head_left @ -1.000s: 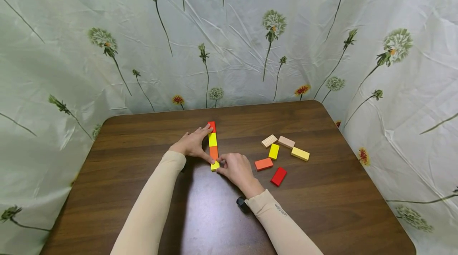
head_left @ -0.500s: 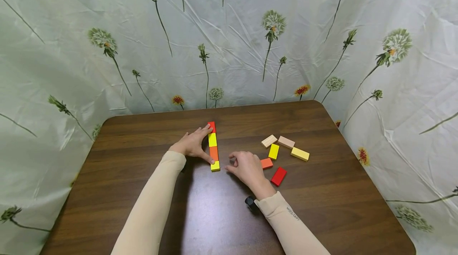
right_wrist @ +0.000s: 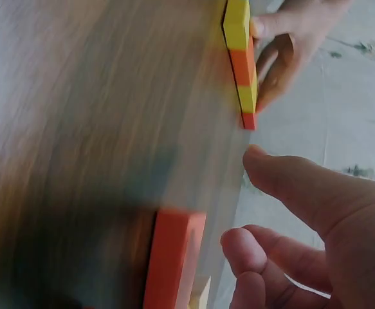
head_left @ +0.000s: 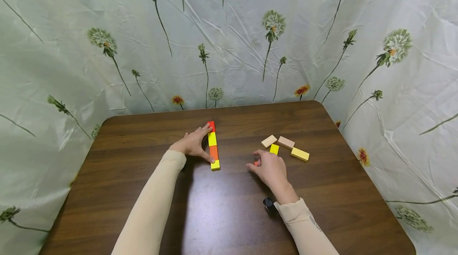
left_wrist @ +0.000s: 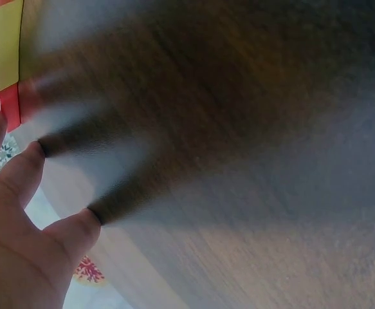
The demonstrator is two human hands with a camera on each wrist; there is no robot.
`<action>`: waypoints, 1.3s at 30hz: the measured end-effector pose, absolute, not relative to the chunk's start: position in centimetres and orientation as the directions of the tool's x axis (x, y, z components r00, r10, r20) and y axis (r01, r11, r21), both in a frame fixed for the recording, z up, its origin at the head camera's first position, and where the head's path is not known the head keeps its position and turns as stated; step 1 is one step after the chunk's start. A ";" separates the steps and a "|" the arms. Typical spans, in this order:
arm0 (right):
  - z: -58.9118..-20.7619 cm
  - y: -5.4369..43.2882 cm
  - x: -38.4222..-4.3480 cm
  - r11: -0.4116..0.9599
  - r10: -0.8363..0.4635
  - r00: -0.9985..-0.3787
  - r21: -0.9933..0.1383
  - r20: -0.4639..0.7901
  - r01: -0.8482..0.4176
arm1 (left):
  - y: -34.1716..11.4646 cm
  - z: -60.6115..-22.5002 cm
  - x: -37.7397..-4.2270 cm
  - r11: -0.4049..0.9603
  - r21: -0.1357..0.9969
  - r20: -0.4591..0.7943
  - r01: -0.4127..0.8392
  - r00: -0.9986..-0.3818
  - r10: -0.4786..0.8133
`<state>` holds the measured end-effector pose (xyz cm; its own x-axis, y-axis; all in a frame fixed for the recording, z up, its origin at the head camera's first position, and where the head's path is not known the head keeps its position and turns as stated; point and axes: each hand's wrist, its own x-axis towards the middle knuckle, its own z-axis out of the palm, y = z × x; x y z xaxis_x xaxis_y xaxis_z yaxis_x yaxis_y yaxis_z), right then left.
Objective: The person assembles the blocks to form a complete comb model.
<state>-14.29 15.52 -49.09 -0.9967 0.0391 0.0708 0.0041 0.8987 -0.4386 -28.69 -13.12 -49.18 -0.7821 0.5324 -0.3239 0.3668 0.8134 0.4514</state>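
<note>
Four-sided wooden blocks lie end to end in a straight row in the head view: a red block (head_left: pixel 212 126) at the far end, a yellow block (head_left: pixel 212 139), an orange block (head_left: pixel 213 152) and a second yellow block (head_left: pixel 215 166) nearest. My left hand (head_left: pixel 192 143) spans the row with spread fingers, thumb at the near yellow block and index finger at the red one. Off to the right, my right hand (head_left: pixel 272 169) hovers over a loose orange-red block (right_wrist: pixel 168 261), thumb and fingers apart with nothing between them. In the head view this hand mostly covers that block.
Beyond the right hand lie a loose yellow block (head_left: pixel 274 149), a striped wood block (head_left: pixel 269 141), a pinkish block (head_left: pixel 286 142) and a pale yellow block (head_left: pixel 300 154). The brown table (head_left: pixel 143 135) ends at a flowered curtain (head_left: pixel 236 40).
My right hand has left the near yellow block and moved right to the loose orange-red block, covering the loose red one. The left hand stays at the row.
</note>
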 end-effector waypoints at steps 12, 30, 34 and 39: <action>-49.3 18.5 -13.2 0.886 0.156 -0.987 -0.438 -0.025 0.151 | -13.0 -49.0 -28.7 0.812 0.462 -0.327 0.357 -0.782 0.530; -50.5 18.9 -12.0 0.878 0.235 -0.972 -0.431 0.005 0.210 | -13.2 -49.3 -28.8 0.809 0.471 -0.328 0.353 -0.781 0.532; -50.8 18.8 -12.0 0.877 0.237 -0.971 -0.435 0.022 0.204 | -13.2 -49.2 -28.8 0.809 0.471 -0.328 0.352 -0.782 0.531; -51.1 18.7 -12.0 0.880 0.234 -0.971 -0.434 0.041 0.194 | -13.2 -49.2 -28.8 0.809 0.469 -0.327 0.355 -0.781 0.532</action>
